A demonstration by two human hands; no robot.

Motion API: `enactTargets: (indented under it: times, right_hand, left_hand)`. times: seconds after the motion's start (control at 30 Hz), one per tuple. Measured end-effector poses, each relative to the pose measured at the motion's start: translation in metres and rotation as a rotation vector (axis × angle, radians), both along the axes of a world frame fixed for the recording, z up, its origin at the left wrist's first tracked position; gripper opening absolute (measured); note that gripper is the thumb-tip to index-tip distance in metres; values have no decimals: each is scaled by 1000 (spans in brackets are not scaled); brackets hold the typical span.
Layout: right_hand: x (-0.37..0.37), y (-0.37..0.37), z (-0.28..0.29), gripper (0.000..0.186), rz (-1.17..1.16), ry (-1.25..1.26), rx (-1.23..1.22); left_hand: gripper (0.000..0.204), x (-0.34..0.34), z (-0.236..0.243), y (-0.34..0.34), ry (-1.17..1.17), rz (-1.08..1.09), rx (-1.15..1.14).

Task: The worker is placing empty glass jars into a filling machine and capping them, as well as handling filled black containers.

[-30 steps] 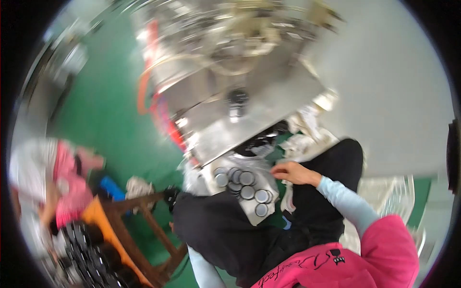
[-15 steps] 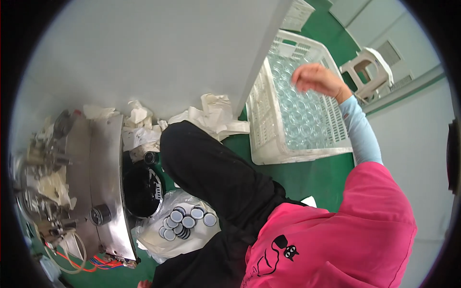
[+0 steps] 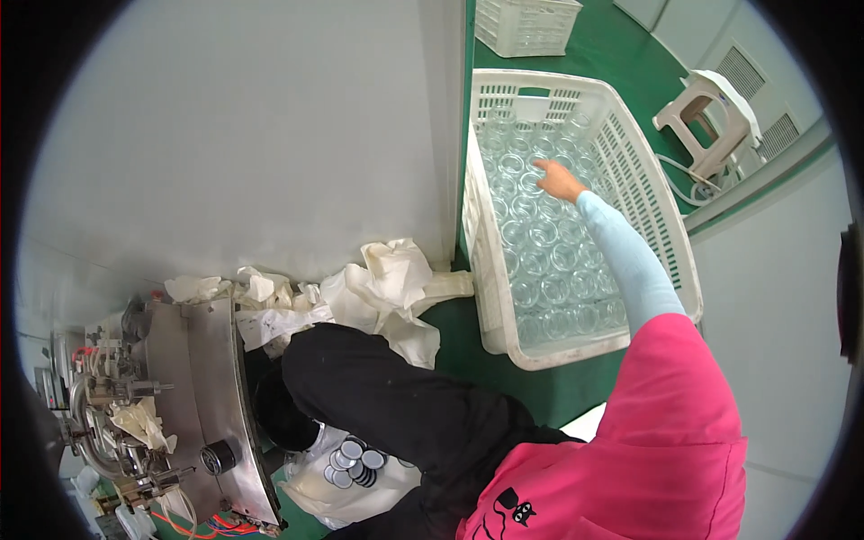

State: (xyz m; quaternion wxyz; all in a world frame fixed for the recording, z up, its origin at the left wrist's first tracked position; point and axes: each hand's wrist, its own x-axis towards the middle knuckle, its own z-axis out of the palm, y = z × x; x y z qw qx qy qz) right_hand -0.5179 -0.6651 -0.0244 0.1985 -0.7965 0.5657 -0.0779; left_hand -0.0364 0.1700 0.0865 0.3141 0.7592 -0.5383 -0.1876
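Note:
My right hand (image 3: 560, 181) reaches down over the white plastic crate (image 3: 504, 310), its forearm in a light blue sleeve (image 3: 634, 256). Its fingers are stretched out and apart, with the tips at the rim of a glass jar (image 3: 533, 184); no jar is lifted. Clear, lidless glass jars (image 3: 553, 288) stand upright in close rows across the crate. My left hand is out of view. Beside my black-trousered leg, a pile of round metal lids (image 3: 354, 462) lies on a sheet of clear plastic.
At the left stands a steel machine (image 3: 216, 378) with pipes, hoses and a black lid-like disc (image 3: 218, 457) on it. Crumpled white paper (image 3: 396, 274) lies along the grey panel (image 3: 270, 135). A plastic stool (image 3: 711, 121) and another white crate (image 3: 529, 25) are farther off.
My view has turned toward the crate. My right hand has come down from above the jars to a jar's rim, and my left hand has left the lower edge of view.

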Motion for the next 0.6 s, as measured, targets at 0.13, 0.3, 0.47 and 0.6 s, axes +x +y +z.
enactTargets:
  times: [0.13,0.3,0.47,0.6]
  right_hand:
    - [29,-65,-2,55,-53,1,-127]
    - [65,-102,4,55,-152,42,-26]
    - [45,-121,-24,49,-182,137,-76]
    - [38,-112,-21,24,-87,261,-100]
  left_hand:
    - [26,-22,18,-29,433,1183,353]
    - [21,-21,20,-15,98,870,673]
    - [22,-23,40,-133,-120,621,776]
    - [30,-84,148,-346,-37,645,390]
